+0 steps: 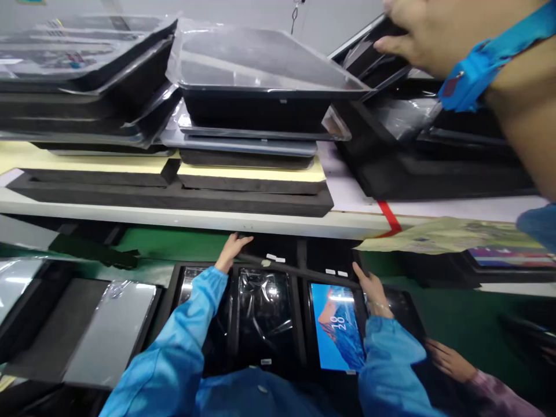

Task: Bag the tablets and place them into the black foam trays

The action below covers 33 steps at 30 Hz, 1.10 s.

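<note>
My left hand [232,250] grips the left end of a black foam tray [299,271], and my right hand [372,289] is at its right end. Small white labels [275,258] show on the dark things in that tray, whose far part is hidden under the shelf. Just nearer to me is another foam tray [234,324] of tablets. Its middle tablet [264,313] has a dark screen under wrinkled clear film. To the right, a lit tablet [336,327] shows a blue mountain picture and the digits 1020.
Above, a white shelf [243,220] bears stacks of film-covered tablets [260,63] on foam. A co-worker's hand [412,29] with a blue wrist strap reaches in at upper right. Another person's hand [449,358], pink-sleeved, is at lower right. Grey panels [113,330] lie at left on the green bench [452,324].
</note>
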Each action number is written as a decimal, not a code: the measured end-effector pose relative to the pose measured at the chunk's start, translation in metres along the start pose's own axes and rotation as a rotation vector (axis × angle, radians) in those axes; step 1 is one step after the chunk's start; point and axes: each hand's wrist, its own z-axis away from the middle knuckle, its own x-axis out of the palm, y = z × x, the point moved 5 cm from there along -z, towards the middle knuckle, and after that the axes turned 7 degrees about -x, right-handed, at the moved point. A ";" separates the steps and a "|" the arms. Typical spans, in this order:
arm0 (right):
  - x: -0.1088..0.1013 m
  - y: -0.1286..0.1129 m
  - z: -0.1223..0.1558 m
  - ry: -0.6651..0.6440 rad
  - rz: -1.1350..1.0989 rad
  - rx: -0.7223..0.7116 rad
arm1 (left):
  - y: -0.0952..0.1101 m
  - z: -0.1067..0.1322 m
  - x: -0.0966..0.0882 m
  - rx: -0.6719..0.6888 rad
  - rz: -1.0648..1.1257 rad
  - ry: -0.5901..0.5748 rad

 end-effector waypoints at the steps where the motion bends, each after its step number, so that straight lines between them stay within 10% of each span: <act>1: 0.003 0.007 0.022 0.000 -0.009 -0.018 | -0.004 0.022 -0.025 0.013 -0.061 0.040; 7: 0.044 0.050 0.174 -0.018 0.050 -0.187 | -0.073 0.180 -0.175 0.045 -0.402 0.305; 11: 0.073 0.058 0.238 -0.056 0.151 -0.307 | -0.129 0.243 -0.224 0.045 -0.577 0.475; 14: 0.099 0.031 0.259 -0.035 0.232 -0.439 | -0.147 0.244 -0.210 0.123 -0.650 0.654; 20: 0.194 -0.068 0.296 -0.247 0.374 -0.855 | -0.129 0.180 -0.077 0.312 -1.099 0.583; 23: 0.216 -0.085 0.303 -0.318 0.450 -0.860 | -0.120 0.167 -0.047 0.195 -1.229 0.557; 28: 0.210 -0.095 0.304 -0.381 0.435 -0.796 | -0.092 0.175 -0.052 0.070 -1.260 0.439; 33: 0.162 -0.109 0.283 -0.388 0.197 -0.714 | -0.054 0.197 -0.110 0.182 -0.966 0.257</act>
